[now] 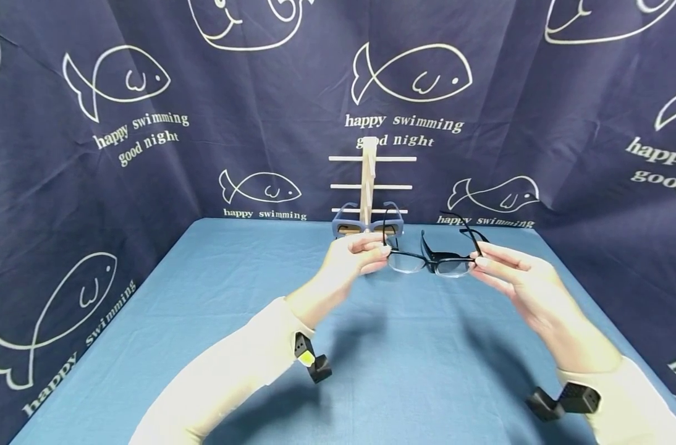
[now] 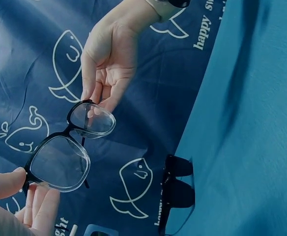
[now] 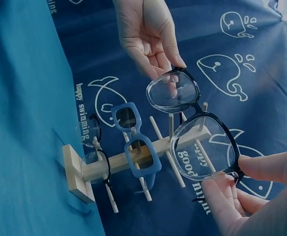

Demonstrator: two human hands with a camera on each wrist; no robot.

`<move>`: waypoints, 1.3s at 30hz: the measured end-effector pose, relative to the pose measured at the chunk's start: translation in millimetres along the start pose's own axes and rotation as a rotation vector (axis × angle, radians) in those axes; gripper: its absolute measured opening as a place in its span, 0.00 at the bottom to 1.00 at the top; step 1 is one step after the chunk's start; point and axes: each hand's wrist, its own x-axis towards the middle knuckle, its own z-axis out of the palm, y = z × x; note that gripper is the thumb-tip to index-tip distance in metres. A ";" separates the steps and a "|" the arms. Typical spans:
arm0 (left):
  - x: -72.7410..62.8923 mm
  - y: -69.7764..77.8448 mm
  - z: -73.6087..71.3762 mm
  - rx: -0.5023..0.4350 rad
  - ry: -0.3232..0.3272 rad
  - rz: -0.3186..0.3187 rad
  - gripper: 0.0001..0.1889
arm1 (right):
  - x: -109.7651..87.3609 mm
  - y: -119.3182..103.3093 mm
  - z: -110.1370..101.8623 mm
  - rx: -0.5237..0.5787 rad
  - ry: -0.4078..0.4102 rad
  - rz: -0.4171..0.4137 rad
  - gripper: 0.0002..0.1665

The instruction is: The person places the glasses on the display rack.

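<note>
Both hands hold a pair of eyeglasses (image 1: 430,264) in the air above the table; it has a black upper frame and clear lower rims. My left hand (image 1: 346,262) pinches one outer corner between thumb and fingers. At the opposite corner, my right hand (image 1: 529,284) grips the frame the same way. The temples are unfolded and point away from me. In the left wrist view, black sunglasses (image 2: 179,182) lie on the table beyond; in the head view the held glasses partly cover them.
At the back stands a wooden display rack (image 1: 368,179) with several pegs. Blue-framed sunglasses (image 3: 136,142) hang on it, above thin dark-rimmed glasses (image 3: 103,160) on a lower peg. The blue table (image 1: 249,278) meets a dark fish-print curtain (image 1: 293,111) at the back and sides.
</note>
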 end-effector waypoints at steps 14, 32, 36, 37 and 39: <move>-1.1 15.9 -11.0 0.031 0.027 0.010 0.21 | 8.8 -2.3 19.5 0.041 -0.001 -0.024 0.19; 0.2 21.5 -26.3 0.039 0.067 0.066 0.20 | 19.5 -1.1 39.1 0.047 0.015 -0.048 0.16; 0.6 23.2 -29.5 0.042 0.069 0.063 0.21 | 21.5 0.1 41.6 0.055 0.009 -0.061 0.16; 0.8 23.6 -30.4 0.044 0.069 0.061 0.21 | 22.2 0.4 42.2 0.053 0.008 -0.063 0.16; 1.1 24.7 -32.1 0.049 0.072 0.061 0.22 | 23.5 0.7 43.6 0.050 0.009 -0.065 0.15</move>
